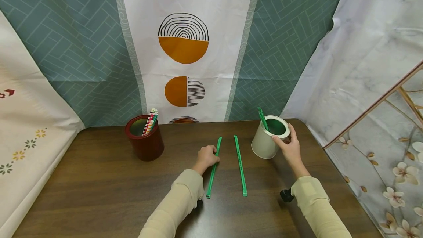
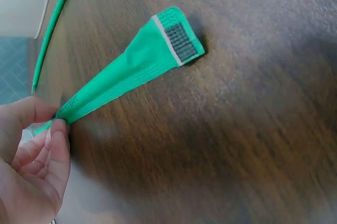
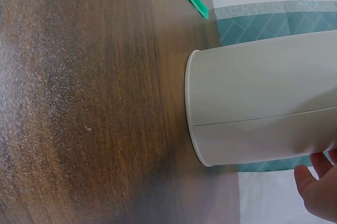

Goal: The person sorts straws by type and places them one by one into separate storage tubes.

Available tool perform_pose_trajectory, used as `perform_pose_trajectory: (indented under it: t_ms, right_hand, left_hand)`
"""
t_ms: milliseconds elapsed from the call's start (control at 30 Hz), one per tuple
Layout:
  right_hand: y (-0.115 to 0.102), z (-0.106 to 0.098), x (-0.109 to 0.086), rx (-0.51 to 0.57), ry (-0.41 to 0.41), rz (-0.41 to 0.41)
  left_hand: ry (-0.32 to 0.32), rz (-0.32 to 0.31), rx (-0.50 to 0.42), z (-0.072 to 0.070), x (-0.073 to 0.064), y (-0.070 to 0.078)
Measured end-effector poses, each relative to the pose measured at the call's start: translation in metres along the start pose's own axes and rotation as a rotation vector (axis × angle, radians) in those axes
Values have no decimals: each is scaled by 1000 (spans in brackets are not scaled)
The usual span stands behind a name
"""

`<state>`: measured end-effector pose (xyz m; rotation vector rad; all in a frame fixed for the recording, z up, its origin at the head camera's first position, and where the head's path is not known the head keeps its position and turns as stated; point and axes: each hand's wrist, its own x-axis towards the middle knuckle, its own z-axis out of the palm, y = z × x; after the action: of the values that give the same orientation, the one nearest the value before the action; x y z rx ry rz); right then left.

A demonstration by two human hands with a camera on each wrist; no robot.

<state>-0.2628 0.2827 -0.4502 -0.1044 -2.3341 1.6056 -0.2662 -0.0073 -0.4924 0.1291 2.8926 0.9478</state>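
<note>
My left hand (image 1: 207,157) pinches a green paper-wrapped straw (image 1: 212,181) around its middle, thumb against fingers. In the left wrist view this wrapped straw (image 2: 126,68) runs from the fingertips to a flat, sealed end with a dark printed patch. A second green wrapped straw (image 1: 241,166) lies on the table to the right, roughly lengthwise. My right hand (image 1: 290,150) grips the upper right side of a white can (image 1: 263,143), its thumb at the near rim. The can stands upright, with green wrapped straw (image 1: 262,118) sticking out at its left side.
A dark red can (image 1: 147,148) stands at the back left of the brown wooden table (image 1: 99,179), holding several patterned straws (image 1: 150,122). Printed cloths hang behind the table and at both sides.
</note>
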Motion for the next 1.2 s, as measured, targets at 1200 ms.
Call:
perform_pose_trajectory:
  t_ms: [1200]
  right_hand:
    - [-24,1,-11,31,12,11]
  left_hand:
    - [133,15,-281,-35,14,28]
